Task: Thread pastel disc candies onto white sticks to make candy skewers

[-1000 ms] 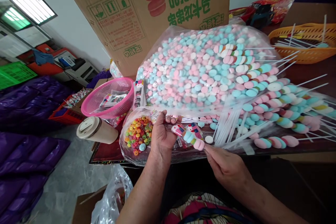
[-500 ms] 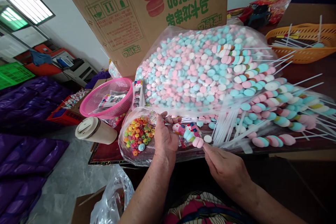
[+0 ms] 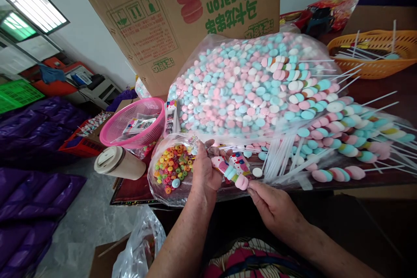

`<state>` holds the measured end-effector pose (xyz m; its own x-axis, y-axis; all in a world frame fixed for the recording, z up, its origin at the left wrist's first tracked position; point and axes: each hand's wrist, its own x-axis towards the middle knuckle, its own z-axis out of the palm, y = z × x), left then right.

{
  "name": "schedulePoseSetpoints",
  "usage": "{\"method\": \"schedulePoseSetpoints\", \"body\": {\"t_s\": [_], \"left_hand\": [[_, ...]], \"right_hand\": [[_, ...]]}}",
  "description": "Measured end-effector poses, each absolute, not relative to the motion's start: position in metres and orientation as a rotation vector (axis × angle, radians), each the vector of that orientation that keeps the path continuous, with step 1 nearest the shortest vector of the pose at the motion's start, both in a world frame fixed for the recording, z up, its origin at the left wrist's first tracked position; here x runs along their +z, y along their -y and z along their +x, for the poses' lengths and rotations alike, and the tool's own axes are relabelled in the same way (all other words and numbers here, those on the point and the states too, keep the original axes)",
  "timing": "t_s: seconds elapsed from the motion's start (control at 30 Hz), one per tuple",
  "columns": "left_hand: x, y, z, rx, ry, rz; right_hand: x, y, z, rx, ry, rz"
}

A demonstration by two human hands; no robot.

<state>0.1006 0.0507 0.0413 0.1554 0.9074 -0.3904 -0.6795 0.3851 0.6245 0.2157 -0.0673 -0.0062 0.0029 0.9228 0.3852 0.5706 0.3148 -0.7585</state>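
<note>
My left hand [image 3: 206,171] grips the upper end of a candy skewer [image 3: 232,174] with pink, blue and white discs on it. My right hand [image 3: 273,207] pinches the lower end of that skewer just under the last pink disc. Both hands hover at the table's front edge, over a clear bag of coloured ring candies [image 3: 171,167]. Behind them lies a large clear bag of pink, blue and white candy discs [image 3: 237,89]. Loose white sticks [image 3: 282,158] lie right of the hands. Finished candy skewers [image 3: 339,139] are piled further right.
A pink basket [image 3: 135,124] with small packets and a beige lidded cup [image 3: 119,163] stand at the left. A big cardboard carton [image 3: 182,13] rises behind. An orange basket [image 3: 374,54] with sticks is at the far right. Purple bags [image 3: 35,156] cover the floor.
The skewer has tilted slightly and dropped a little lower toward me. My right hand's fingers have moved up under the last pink disc. My left hand keeps its grip.
</note>
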Motion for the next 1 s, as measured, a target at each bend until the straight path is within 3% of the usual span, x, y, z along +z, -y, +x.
{"method": "schedulePoseSetpoints", "body": {"t_s": [0.2, 0.3, 0.37, 0.5, 0.67, 0.77, 0.87, 1.0], "left_hand": [[0.039, -0.047, 0.099, 1.174, -0.657, 0.461], [0.039, -0.048, 0.099, 1.174, -0.653, 0.504], [0.040, -0.049, 0.098, 1.197, -0.733, 0.489], [0.043, -0.051, 0.095, 1.193, -0.954, 0.453], [0.050, -0.044, 0.093, 1.202, -0.969, 0.478], [0.049, -0.039, 0.099, 1.197, -0.928, 0.537], [0.045, -0.036, 0.105, 1.171, -0.899, 0.551], [0.045, -0.037, 0.101, 1.063, -0.839, 0.584]], "right_hand": [[0.001, 0.070, 0.207, 1.795, 0.841, -1.023], [-0.003, 0.071, 0.203, 2.022, 0.631, -0.822], [-0.003, 0.071, 0.202, 1.877, 0.736, -0.963], [0.000, 0.070, 0.206, 1.143, 1.246, -1.352], [-0.013, 0.069, 0.209, 0.398, 1.647, -1.373], [-0.020, 0.069, 0.207, 0.108, 1.758, -1.400], [-0.016, 0.068, 0.206, 0.104, 1.747, -1.394], [0.003, 0.067, 0.213, 0.646, 1.643, -1.339]]}}
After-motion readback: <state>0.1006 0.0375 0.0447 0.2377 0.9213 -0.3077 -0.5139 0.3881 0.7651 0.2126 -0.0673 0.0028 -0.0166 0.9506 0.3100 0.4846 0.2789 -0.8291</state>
